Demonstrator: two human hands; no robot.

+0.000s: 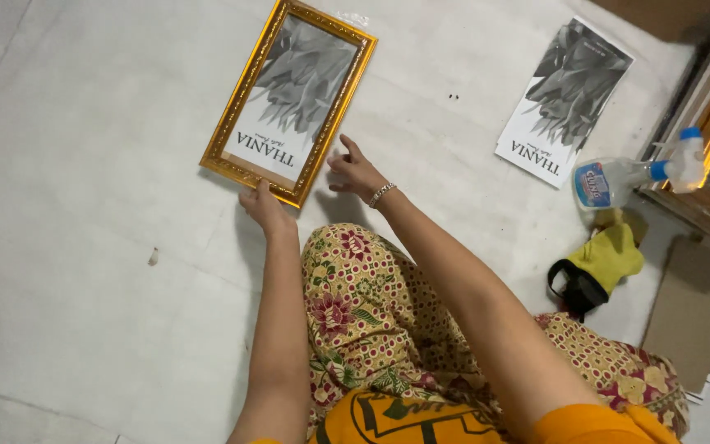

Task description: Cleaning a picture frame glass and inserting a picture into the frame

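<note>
While both hands sit at the near short end of the gold picture frame [289,103], this reads as a positioning step: frame lies flat on the pale floor [84,271], grey flower print already inside. Left hand [265,210] has its fingertips on the near corner of the frame, fingers loose, no closed grip on it. Right hand [355,171] is just right of that same corner, grip open, fingers spread, index pointing up along the long edge, touching or nearly touching the moulding; can't tell which. Bracelet [382,194] on the right wrist.

Well off to the right of the right hand: a loose print [563,103] with the same flower picture, a spray bottle [634,174] lying on its side, a yellow cloth [612,256] on a dark object, brown cardboard [688,316]. Patterned skirt [371,312] below the hands.

Judgement: any shift or lift of the frame calls for a firmer hold on both sides of the near end, kept level.
</note>
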